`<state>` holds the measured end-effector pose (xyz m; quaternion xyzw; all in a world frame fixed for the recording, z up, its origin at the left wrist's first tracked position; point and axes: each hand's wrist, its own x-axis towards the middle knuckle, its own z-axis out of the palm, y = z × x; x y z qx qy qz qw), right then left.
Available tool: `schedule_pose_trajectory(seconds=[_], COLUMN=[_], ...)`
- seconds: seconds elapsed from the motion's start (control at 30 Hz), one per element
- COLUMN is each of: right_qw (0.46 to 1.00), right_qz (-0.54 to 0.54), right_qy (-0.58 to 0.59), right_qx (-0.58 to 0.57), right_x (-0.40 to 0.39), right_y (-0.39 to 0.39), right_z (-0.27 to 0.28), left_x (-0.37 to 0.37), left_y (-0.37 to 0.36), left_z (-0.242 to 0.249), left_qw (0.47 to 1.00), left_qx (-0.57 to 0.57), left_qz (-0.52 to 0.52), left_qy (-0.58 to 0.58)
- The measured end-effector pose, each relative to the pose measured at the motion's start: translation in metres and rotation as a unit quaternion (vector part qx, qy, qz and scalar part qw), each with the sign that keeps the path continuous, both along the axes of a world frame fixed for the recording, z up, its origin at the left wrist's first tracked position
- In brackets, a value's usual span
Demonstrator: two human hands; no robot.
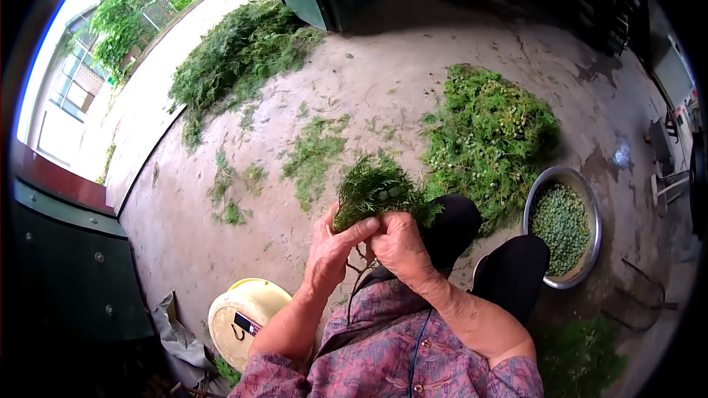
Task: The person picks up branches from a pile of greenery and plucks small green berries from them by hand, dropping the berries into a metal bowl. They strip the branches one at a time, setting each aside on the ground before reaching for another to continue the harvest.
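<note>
Between my two hands, just above my knees, is a leafy green conifer sprig with a few pale green cones among its leaves. My left hand is closed around the lower left of the sprig, its thumb reaching across toward the other hand. Thin brown stems hang down below the fingers. My right hand is closed on the sprig's base, its fingers curled and pressed against the left thumb. Whether a cone is pinched between the fingertips cannot be made out.
A metal basin with many small green cones stands right of my knees. Ahead lies a heap of cone-bearing branches; another green pile lies by the doorway. An upturned pale bucket with a phone sits at left.
</note>
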<state>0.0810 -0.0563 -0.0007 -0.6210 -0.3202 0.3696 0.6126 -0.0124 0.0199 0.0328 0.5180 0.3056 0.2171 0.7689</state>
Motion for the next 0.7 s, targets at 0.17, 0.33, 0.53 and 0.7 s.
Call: schedule_pose_trajectory(seconds=[0.17,0.33,0.53,0.7], right_qw=[1.0,0.994,0.943,0.916], right_qz=[0.0,-0.036,-0.133,-0.071], right_qy=[0.018,-0.108,-0.285,-0.387], right_qx=[-0.025,0.004,0.108,0.08], right_x=[0.001,0.012,0.041,0.05], right_y=[0.0,-0.022,-0.027,-0.018], right_z=[0.012,0.011,0.037,0.035], left_x=[0.011,0.019,0.014,0.018], left_y=[0.005,0.005,0.011,0.004], left_z=[0.007,-0.003,-0.012,-0.006], left_qw=[0.997,0.987,0.99,0.991], left_qx=[-0.061,-0.114,-0.108,-0.116], left_qz=[0.018,0.112,0.058,0.043], left_qy=[0.043,0.023,0.067,0.045])
